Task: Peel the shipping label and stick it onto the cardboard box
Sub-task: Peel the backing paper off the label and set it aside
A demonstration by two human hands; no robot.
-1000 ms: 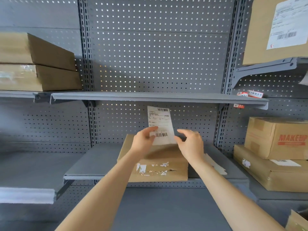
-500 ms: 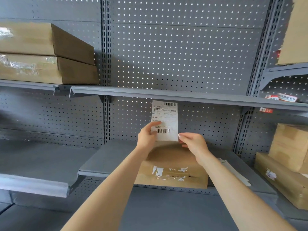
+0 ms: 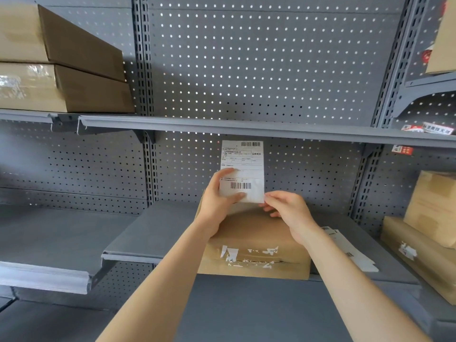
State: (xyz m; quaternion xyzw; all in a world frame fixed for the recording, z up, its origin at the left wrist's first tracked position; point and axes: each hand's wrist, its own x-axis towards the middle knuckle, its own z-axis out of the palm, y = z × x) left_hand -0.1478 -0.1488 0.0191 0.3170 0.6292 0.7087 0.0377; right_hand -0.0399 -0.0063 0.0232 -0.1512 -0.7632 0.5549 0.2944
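A white shipping label (image 3: 243, 164) with two barcodes is held upright above a flat brown cardboard box (image 3: 256, 243) on the grey middle shelf. My left hand (image 3: 219, 203) grips the label's lower left part, thumb across its front. My right hand (image 3: 287, 211) pinches the label's lower right corner with its fingertips. The box's front face carries torn white label remnants. Both hands hide the box's back edge.
A second white label sheet (image 3: 350, 250) lies on the shelf (image 3: 148, 233) right of the box. Two stacked boxes (image 3: 61, 67) stand on the upper left shelf. More boxes (image 3: 424, 230) sit at the right. A shelf board (image 3: 246, 125) runs just above the label.
The view has shifted right and closer. The label sits straighter and slightly higher in front of the pegboard. My right fingers have closed on its lower right corner.
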